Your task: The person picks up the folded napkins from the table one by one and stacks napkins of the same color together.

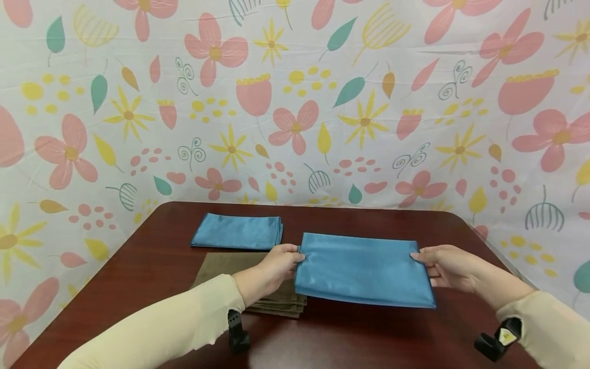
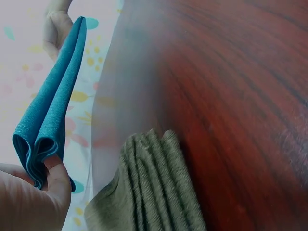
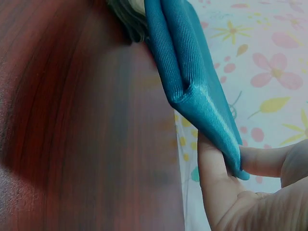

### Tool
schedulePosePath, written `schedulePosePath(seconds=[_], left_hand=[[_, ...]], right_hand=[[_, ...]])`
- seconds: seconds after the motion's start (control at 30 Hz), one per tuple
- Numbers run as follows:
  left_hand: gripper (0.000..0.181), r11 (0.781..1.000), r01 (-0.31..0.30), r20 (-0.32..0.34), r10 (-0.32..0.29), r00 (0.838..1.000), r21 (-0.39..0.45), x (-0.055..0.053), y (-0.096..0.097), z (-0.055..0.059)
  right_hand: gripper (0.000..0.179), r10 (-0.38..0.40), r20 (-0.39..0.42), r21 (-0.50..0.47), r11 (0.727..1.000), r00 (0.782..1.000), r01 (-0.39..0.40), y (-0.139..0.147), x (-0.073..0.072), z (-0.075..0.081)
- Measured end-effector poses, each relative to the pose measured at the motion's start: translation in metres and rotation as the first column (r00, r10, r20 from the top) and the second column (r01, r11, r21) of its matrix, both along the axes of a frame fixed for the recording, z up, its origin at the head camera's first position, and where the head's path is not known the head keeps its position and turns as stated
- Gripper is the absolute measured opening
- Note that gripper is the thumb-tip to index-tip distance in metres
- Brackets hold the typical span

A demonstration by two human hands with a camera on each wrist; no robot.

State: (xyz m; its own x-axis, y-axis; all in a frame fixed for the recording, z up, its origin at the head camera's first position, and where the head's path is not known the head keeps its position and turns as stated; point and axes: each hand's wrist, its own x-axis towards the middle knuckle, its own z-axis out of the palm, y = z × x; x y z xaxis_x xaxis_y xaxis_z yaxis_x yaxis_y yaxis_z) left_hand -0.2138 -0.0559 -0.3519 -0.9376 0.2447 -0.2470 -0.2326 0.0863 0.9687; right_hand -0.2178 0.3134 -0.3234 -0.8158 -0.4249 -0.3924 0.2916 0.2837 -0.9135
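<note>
A folded blue cloth (image 1: 361,269) is stretched between both hands, raised over the table. Its left end is pinched by my left hand (image 1: 278,266), thumb on the near side; the left wrist view shows several folded layers of the cloth (image 2: 53,110) there. At the opposite end my right hand (image 1: 454,269) pinches the edge between thumb and fingers, and in the right wrist view the folded bottom of the cloth (image 3: 192,77) slants across. Just under and behind my left hand lies a stack of folded brown cloths (image 1: 226,264), partly hidden by the hand and sleeve.
A second folded blue cloth (image 1: 237,230) lies flat behind the brown stack. Everything rests on a dark reddish-brown wooden table (image 1: 152,266) with rounded far corners. A flower-patterned fabric backdrop (image 1: 295,169) hangs behind the table's far edge.
</note>
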Motion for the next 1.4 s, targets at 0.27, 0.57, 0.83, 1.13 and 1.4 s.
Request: schedulePosePath(seconds=[0.27,0.57,0.83,1.13,1.4], left_hand=[[0.052,0.999,-0.034,-0.004,0.034,0.999,0.035,-0.009,-0.007,0.005],[0.049,0.997,-0.058,-0.007,0.059,0.998,0.055,-0.018,-0.013,0.011],[0.053,0.994,-0.092,-0.003,0.093,0.996,0.051,-0.025,-0.023,0.013],[0.052,0.993,-0.115,-0.014,0.116,0.993,0.019,-0.033,-0.036,0.016],[0.051,0.992,-0.128,-0.037,0.128,0.991,-0.008,-0.038,-0.048,0.019]], right_hand=[[0.061,-0.076,-0.004,0.024,0.997,0.997,0.076,-0.009,-0.014,0.01],[0.068,-0.118,0.008,-0.017,0.993,0.993,0.118,-0.019,-0.031,0.02],[0.071,-0.087,0.017,-0.092,0.992,0.996,0.088,-0.026,-0.037,0.025],[0.07,-0.092,0.006,-0.127,0.988,0.996,0.092,-0.04,-0.046,0.028],[0.068,-0.086,-0.031,-0.153,0.985,0.996,0.08,-0.054,-0.053,0.027]])
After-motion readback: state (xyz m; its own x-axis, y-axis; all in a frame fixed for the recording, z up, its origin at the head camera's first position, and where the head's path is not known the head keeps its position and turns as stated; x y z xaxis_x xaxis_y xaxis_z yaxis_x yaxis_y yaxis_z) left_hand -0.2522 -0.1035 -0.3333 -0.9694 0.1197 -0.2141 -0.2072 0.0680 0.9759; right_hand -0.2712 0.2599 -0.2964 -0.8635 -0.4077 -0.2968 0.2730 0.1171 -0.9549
